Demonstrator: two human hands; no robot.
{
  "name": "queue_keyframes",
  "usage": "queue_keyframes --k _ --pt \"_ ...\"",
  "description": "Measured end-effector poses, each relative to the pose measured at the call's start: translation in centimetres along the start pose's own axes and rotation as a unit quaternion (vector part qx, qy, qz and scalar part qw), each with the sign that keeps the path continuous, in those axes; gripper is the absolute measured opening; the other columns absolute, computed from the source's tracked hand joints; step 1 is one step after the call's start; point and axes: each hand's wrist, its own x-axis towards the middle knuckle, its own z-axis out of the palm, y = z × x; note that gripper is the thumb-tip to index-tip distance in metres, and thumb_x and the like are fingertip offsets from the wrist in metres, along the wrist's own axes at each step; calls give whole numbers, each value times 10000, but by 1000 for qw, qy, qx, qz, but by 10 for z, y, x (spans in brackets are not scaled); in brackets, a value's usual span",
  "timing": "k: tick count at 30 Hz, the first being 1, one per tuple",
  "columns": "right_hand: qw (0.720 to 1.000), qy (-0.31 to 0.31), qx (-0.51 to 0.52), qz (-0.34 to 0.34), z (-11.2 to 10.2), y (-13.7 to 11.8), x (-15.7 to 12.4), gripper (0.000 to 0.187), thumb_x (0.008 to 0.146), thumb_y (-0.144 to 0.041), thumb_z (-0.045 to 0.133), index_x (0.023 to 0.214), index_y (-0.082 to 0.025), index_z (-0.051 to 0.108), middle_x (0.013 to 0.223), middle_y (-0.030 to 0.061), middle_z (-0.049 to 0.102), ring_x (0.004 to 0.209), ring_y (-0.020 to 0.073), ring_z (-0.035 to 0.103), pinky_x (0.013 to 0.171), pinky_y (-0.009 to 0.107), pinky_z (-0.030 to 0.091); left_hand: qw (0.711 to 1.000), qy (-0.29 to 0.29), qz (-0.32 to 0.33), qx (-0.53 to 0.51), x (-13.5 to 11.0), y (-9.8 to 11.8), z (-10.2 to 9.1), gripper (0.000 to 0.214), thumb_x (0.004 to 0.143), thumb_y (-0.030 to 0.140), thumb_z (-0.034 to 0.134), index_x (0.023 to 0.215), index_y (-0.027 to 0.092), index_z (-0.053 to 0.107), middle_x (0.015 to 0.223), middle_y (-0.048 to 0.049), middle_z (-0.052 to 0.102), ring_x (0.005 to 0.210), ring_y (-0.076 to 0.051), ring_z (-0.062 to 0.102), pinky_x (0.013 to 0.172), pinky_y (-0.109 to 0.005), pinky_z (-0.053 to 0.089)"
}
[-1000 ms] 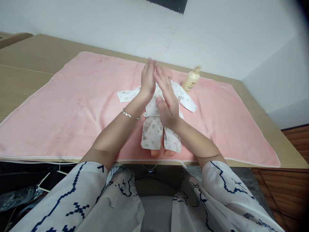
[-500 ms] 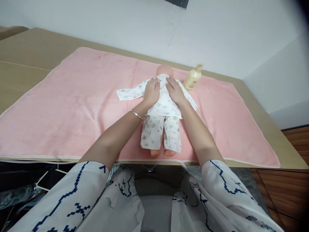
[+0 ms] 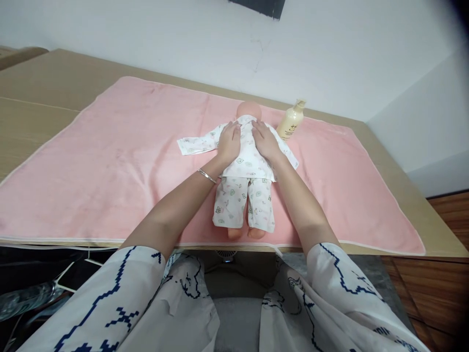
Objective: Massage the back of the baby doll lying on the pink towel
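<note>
A baby doll (image 3: 245, 168) in white printed pyjamas lies face down on a pink towel (image 3: 120, 156), head towards the wall. My left hand (image 3: 229, 142) lies flat and open on the doll's upper back, left of the spine. My right hand (image 3: 266, 141) lies flat and open on the right side of the back. Both palms press on the shirt, fingers pointing towards the doll's head. A thin bracelet sits on my left wrist.
A cream pump bottle (image 3: 290, 122) stands upright on the towel just right of the doll's head. The towel covers a wooden table (image 3: 40, 98) set against a white wall. The table's near edge is at my lap.
One second ago my hands were raised and pressed together above the doll. They came down onto its back and have since stayed there almost unmoved.
</note>
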Motion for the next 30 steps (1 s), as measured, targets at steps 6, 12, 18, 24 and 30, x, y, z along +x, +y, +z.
queue_keyframes --k 6,12,18,24,30 --pt "999 29 -29 21 3 -23 -12 660 1003 -513 152 1407 -118 493 1527 151 450 1468 302 341 1221 559 229 1000 7 5 16 -1 1 0 579 975 604 283 1133 219 685 1355 -84 647 1383 -230 493 1230 -413 314" --pt "998 -10 4 -62 1 -24 -6 640 1003 -528 136 1433 -211 488 1536 38 460 1492 222 308 1251 480 197 1000 0 14 23 -4 4 -2 581 990 569 263 1193 203 667 1377 -91 632 1401 -236 470 1226 -434 314" --pt "996 65 -24 61 0 -6 -6 644 1002 -491 147 1350 -137 557 1442 139 554 1380 309 466 1166 545 347 1000 -4 15 19 -4 5 -1 583 975 603 291 1114 220 708 1364 -75 642 1407 -238 465 1229 -436 316" --pt "997 20 -72 -18 4 -39 -21 568 984 -415 285 1395 -90 505 1501 158 482 1439 361 369 1198 607 251 1000 9 12 11 -4 3 -2 633 969 636 245 1109 230 710 1350 -75 652 1389 -239 488 1221 -439 329" --pt "1000 -5 -21 -2 1 -11 0 617 1004 -479 152 1447 -193 472 1569 75 402 1491 312 295 1217 595 193 1000 0 15 20 -5 6 -3 611 984 597 259 1121 209 710 1374 -88 634 1400 -247 474 1221 -442 329"
